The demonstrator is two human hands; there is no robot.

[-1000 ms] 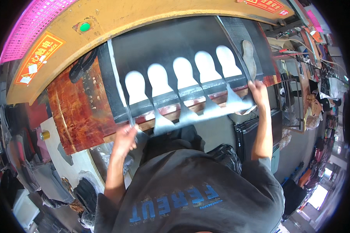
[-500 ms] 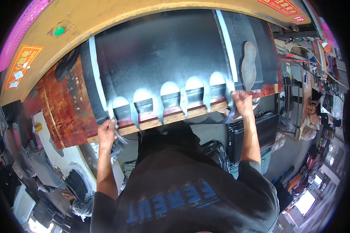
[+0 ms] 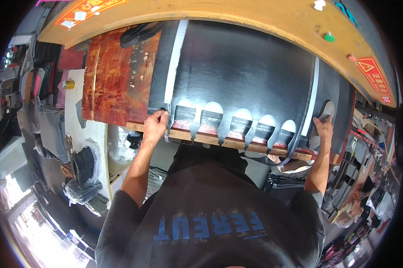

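Observation:
A broad black sheet lies on the bench, with several sole-end cutouts along its near edge and narrow tongues between them. My left hand is closed, thumb and fingers pinching the sheet's near left corner, below a white strip. My right hand is closed around the waist of a grey sole-shaped piece at the right, beyond the second white strip. That piece's lower end shows below the hand. A thin strip of the sheet hangs in a loop over the near edge.
A yellow machine beam with a green button arches across the far side. Reddish-brown worn board shows at the left, under a dark sole-shaped piece. A wooden bar edges the bench. Stacked materials crowd both sides.
My right hand has left the sheet's near right corner and taken hold of the grey sole-shaped piece. My left hand still pinches the left corner. The view has turned.

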